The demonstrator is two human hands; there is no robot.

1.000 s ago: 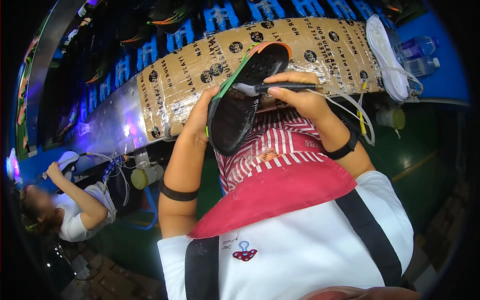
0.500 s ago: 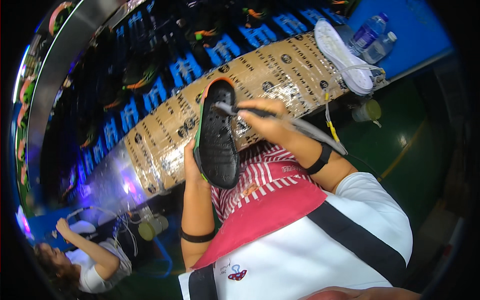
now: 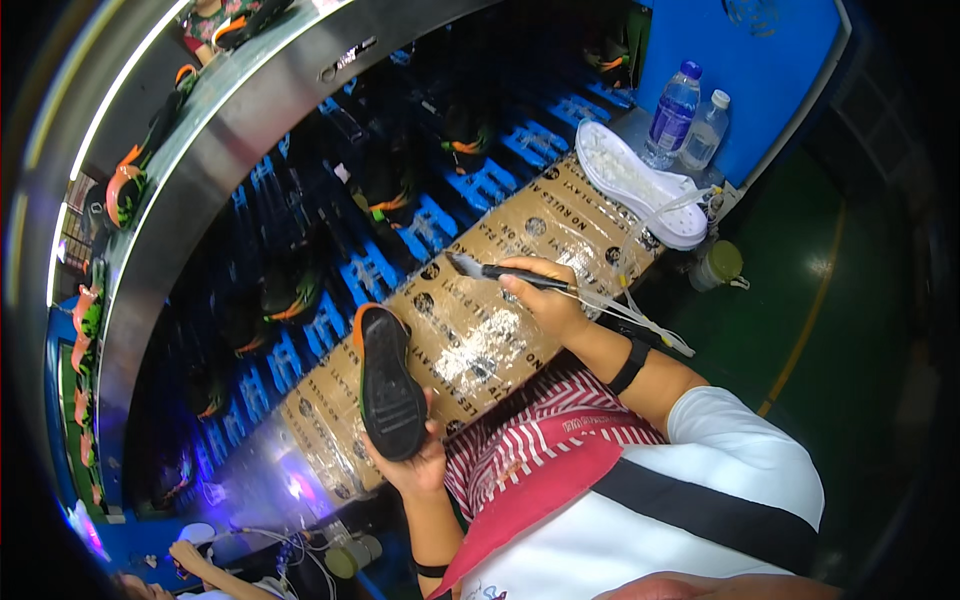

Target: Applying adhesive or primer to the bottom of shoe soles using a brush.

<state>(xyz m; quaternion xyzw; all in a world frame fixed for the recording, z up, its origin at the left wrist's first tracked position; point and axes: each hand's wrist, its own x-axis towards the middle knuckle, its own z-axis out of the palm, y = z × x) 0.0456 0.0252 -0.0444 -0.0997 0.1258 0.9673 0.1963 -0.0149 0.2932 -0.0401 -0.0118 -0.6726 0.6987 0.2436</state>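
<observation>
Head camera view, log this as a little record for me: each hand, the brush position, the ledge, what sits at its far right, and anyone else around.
Left hand: left hand holds a black shoe sole with an orange edge
Right hand: right hand grips a brush by its dark handle
Brush position: apart from the sole
Ledge: cardboard under clear, shiny wrap
Far right: white sole-shaped piece, two bottles
Others: co-worker's hand, lower left

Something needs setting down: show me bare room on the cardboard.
Bare: the cardboard between the black shoe in the left hand and the brush in the right hand; also left of the shoe. Crowded: the right end, with a white sole-shaped piece and two bottles.
</observation>
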